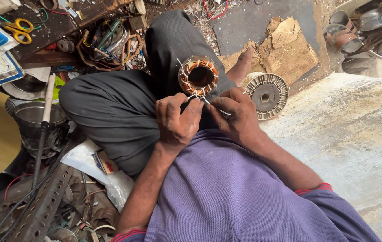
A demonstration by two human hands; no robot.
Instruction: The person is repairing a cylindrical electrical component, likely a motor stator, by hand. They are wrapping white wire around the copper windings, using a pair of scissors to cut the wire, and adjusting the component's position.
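1. A round motor stator (198, 76), wound with copper coils and tied with white cord, rested on the person's knee, against dark grey trousers (119, 112).
2. Thin white cord ends (200, 96) ran from the lower edge of the stator down to both hands.
3. The left hand (177, 118) sat just below the stator, its fingers curled in and pinched narrow on the cord.
4. The right hand (235, 114) lay just beside the left, fingers closed on a thin white strand that stuck out past them.
5. A pale finned rotor disc (267, 95) lay on the floor just right of the right hand, near a bare foot (242, 65).
6. Torn cardboard (287, 47) lay beyond the disc.
7. To the left stood a metal pot (31, 121) with a white-handled tool (47, 101) across it.
8. Yellow-handled scissors (19, 29) lay on the cluttered bench (61, 22) at the upper left.
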